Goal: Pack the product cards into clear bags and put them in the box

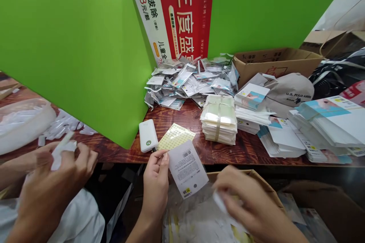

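My left hand [155,186] pinches the left edge of a white printed packet [188,169] with a barcode and a yellow sticker, held upright below the table edge. My right hand [245,201] is curled, blurred by motion, over a small white piece [220,199] above an open cardboard box [256,182] full of clear bags. A sheet of yellow dotted stickers [175,136] lies on the wooden table [182,117] just past the packet.
A co-worker's hands [61,167] at left hold white bits. A white power bank [148,135], a banded stack of clear bags [219,119], a heap of filled packets [191,81], card stacks [327,121], a cap [291,91] and a carton [273,62] crowd the table. Green boards stand behind.
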`<state>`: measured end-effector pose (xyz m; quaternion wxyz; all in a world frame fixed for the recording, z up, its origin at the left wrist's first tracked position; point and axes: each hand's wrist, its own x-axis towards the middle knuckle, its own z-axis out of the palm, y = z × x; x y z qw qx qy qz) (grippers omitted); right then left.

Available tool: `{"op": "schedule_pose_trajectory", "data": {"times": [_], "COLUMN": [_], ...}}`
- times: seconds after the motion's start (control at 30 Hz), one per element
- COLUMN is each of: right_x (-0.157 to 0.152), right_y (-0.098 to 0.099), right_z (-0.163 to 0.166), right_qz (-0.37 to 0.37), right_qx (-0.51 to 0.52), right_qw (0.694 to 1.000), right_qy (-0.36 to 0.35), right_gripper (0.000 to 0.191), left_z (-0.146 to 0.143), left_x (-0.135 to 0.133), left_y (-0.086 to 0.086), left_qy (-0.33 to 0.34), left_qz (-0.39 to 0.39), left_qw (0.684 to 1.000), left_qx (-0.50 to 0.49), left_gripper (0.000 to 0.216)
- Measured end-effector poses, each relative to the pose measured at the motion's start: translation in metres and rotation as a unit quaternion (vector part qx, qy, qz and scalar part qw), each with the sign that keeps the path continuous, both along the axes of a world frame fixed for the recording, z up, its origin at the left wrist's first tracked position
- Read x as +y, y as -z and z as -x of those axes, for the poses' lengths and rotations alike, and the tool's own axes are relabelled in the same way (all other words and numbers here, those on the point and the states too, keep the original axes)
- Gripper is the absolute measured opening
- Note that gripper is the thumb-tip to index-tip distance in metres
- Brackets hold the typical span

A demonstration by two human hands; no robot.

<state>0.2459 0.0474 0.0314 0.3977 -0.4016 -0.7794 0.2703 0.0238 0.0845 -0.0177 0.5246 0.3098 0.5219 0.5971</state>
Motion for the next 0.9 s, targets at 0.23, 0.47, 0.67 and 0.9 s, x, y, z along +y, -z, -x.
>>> {"op": "schedule_pose_trajectory", "data": {"times": [0.23,0.47,0.67,0.9], "right_x": [0.005,0.026,0.023,0.02], "right_y": [0.017,0.032,0.035,0.037], "right_z": [0.012,0.003,-0.007,-0.015], "right_qz": [0.063,0.287,0.315,0.309], "right_qx": [-0.043,0.201,0.272,0.259], "right_qw": [0.997,0.935,0.909,0.915], "right_qy": [0.0,0.06,0.033,-0.009], "right_gripper": [0.033,0.027,0.015,0.022], "left_z": [-0.007,-0.01,-0.009,-0.002], "left_x": [-0.009,-0.016,-0.017,-0.023], "left_y": [-0.012,-0.017,-0.011,-0.002], "left_qy": [0.108,0.198,0.181,0.193], "left_qz": [0.027,0.076,0.052,0.052], "left_qw": [0.994,0.977,0.98,0.978], "left_qx": [0.011,0.004,-0.058,-0.061], "left_gripper": [0.028,0.031,0.017,0.013]}}
